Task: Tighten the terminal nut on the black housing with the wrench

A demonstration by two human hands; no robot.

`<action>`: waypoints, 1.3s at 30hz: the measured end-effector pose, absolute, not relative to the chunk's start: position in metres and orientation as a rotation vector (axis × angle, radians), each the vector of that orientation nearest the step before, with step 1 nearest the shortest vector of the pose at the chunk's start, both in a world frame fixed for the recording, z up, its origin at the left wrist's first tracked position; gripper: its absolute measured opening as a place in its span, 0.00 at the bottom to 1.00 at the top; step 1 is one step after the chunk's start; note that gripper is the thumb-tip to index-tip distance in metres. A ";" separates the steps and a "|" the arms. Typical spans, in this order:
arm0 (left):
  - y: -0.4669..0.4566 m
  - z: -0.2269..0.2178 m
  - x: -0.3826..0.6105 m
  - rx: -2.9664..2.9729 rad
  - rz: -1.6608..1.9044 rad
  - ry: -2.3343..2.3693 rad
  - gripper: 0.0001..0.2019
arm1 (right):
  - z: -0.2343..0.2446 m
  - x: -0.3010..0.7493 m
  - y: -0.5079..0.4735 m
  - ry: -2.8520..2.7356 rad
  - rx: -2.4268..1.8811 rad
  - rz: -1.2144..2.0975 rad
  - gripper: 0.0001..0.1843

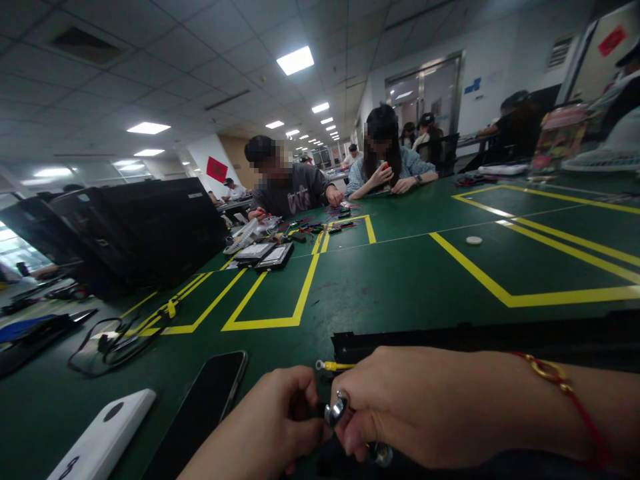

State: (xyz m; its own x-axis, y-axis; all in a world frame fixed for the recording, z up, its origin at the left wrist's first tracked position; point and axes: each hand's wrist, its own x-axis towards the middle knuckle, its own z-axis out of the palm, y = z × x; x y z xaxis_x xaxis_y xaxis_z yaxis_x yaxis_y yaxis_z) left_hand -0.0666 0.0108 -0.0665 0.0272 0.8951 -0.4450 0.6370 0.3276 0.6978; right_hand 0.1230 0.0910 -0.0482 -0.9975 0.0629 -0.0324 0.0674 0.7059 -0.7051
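Observation:
In the head view, my right hand (400, 407) is closed around a shiny chrome wrench (336, 408), its forked open end sticking out by the thumb and index finger. My left hand (283, 413) meets it from the left, fingertips pinched together close to the wrench's jaws. Whatever those fingertips hold is hidden. Just above the knuckles, a yellow cable lug with a metal ring (320, 365) pokes out from behind my right hand. A black panel or casing (425, 337) lies beneath and beyond both hands, mostly covered by my right forearm.
On the green table (375, 287) a dark phone (210, 387) and a white device (105, 433) lie to my left. Black monitors (150, 227), a coiled black cable (120, 340) and hard drives (275, 257) stand farther off. Two people (295, 180) work across the table among wires.

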 end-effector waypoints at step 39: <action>0.010 -0.065 -0.066 1.441 0.276 1.725 0.06 | -0.048 0.125 0.094 2.933 -0.019 -1.156 0.09</action>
